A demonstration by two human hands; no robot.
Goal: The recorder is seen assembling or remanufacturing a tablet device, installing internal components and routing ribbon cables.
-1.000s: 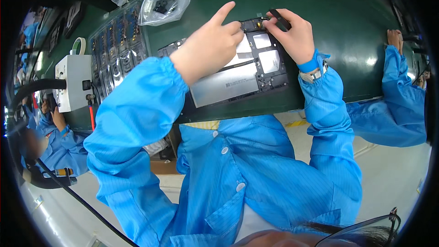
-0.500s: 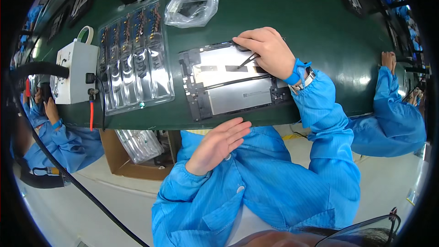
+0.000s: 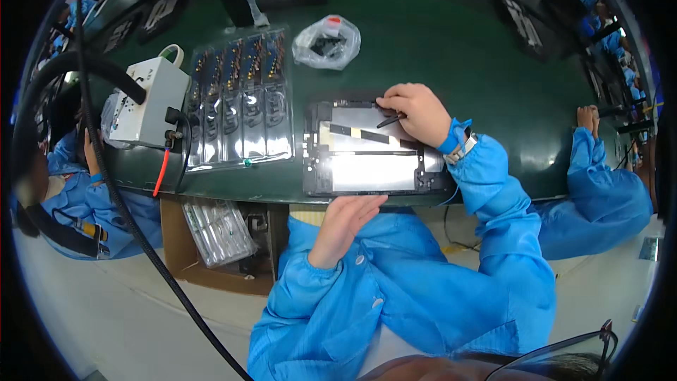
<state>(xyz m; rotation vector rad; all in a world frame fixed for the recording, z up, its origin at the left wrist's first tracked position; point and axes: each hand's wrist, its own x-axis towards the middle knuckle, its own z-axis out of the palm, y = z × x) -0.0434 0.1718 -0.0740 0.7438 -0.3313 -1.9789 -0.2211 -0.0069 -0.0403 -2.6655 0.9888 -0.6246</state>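
Note:
An opened tablet (image 3: 374, 178) with a dark frame and silvery battery plates lies at the table's front edge. Across its upper plate runs a slanting dark strip (image 3: 374, 136) with pale patches. My right hand (image 3: 417, 114) is closed over the tablet's far right part, pinching dark tweezers (image 3: 389, 121) whose tip points left above the plate. The hand hides that corner. A blue band and a watch circle the right wrist. My left hand (image 3: 342, 229), fingers stretched out and holding nothing, is by the tablet's front edge; whether it touches is unclear.
Left of the tablet is a clear plastic tray (image 3: 240, 109) of small circuit parts. Beyond it stand a white box (image 3: 151, 102) with cables and a clear bag (image 3: 326, 42). A carton (image 3: 185, 257) sits below the table edge. Co-workers in blue sit on both sides.
The whole view has shifted, so the table appears lower and further right. The tweezers' tip has drawn back from the strip, which now slants. My left hand has turned more edge-on beside the tablet.

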